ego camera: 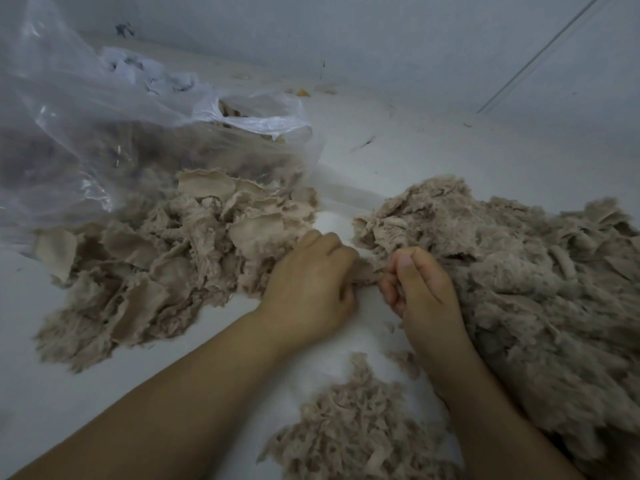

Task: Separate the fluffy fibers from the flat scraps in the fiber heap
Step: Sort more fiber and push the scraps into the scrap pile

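A pale floor (381,161) runs out in every direction from the fingers and meets a grey wall (381,36) far beyond them. The largest thing on it is a big heap of tan fibre (540,289), fluffy and matted, spreading to the right of the right fingers and touching that hand along its outer side. A clear plastic bag (104,133), crumpled and open at its mouth, lies well beyond and to the left of the left fingers, with tan material dimly visible inside. Just in front of the bag, left of the left fingers and touching them, sits a pile of flat scraps (166,258), thin torn sheets with curled edges. A smaller fluffy pile (353,431) lies near the viewer, below both hands and between the two bare forearms. The left hand (311,282) has its fingers curled and pinches a small tuft (365,271) of the tan material. The right hand (422,289), just beside it, curls its fingers round the same tuft with the thumb on top. The tuft bridges the narrow gap between the two sets of fingertips, at the near edge of the big heap.
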Demonstrator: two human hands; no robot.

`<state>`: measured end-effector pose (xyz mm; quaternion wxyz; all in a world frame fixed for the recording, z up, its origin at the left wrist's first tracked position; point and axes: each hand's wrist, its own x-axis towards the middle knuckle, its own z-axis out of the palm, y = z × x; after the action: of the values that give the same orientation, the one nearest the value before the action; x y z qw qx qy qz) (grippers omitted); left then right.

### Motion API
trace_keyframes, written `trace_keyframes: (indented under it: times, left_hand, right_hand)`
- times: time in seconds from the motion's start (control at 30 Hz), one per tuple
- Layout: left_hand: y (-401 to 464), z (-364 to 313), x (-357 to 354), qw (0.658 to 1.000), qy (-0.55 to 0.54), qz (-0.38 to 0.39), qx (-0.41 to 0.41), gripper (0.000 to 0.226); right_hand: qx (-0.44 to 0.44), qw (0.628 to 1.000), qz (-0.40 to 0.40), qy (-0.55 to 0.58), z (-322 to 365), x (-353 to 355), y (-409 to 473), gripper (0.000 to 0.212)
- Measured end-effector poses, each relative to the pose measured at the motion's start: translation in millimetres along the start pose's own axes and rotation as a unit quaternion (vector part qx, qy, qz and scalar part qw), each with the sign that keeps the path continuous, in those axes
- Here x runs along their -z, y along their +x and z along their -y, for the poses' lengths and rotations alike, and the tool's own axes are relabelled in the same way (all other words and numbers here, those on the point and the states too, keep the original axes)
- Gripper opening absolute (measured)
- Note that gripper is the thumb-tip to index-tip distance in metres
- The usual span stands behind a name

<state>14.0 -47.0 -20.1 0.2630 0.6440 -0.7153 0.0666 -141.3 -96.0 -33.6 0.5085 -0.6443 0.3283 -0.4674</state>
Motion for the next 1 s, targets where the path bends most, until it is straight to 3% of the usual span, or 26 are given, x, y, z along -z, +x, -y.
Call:
trace_keyframes:
  times: [0.1,0.27,0.33,0.4,0.47,0.7,0.83,0.9,1.0]
  left_hand:
    - [4.3,-12.7,-16.9,0.997,-0.013,0.074,-0.009,0.024]
    - [8.4,-12.9,-21.3,0.997,0.016,0.074,-0.003,0.019]
    - [3.9,-10.6,-18.3,0.997,-0.067,0.025,0.007,0.014]
    - [0.0,-5.9,-12.8,0.988,-0.137,-0.071,0.024,0.010]
    - [-3.8,-1.7,-7.7,0.976,-0.149,-0.156,0.033,0.012]
    - [-4.6,-3.2,-9.0,0.974,-0.162,-0.150,-0.058,0.012]
    - [-6.2,-7.8,-10.6,0.977,-0.153,-0.119,-0.086,0.006]
    - [-7.2,-8.2,-11.5,0.978,-0.158,-0.109,-0.088,0.004]
    - [-6.7,-6.6,-9.2,0.977,-0.153,-0.127,-0.080,0.006]
  right_hand:
    - [0.008,1.000,0.002,-0.003,-1.9,0.4,0.1,0.028]
    - [-0.030,0.986,-0.066,-0.149,-12.7,1.2,3.9,0.023]
    - [-0.036,0.977,-0.097,-0.188,-16.4,2.0,5.8,0.022]
    - [-0.040,0.972,-0.122,-0.197,-17.3,3.1,7.2,0.023]
    - [-0.047,0.969,-0.131,-0.206,-18.5,4.9,7.6,0.023]
    - [0.014,0.989,-0.060,-0.135,-3.1,0.9,-0.6,0.019]
    - [-0.032,0.995,-0.036,-0.092,-2.6,1.4,-0.9,0.011]
    - [-0.046,0.995,-0.042,-0.074,-1.7,2.7,-0.2,0.018]
    - [-0.055,0.997,-0.048,-0.037,-0.1,2.2,-0.3,0.010]
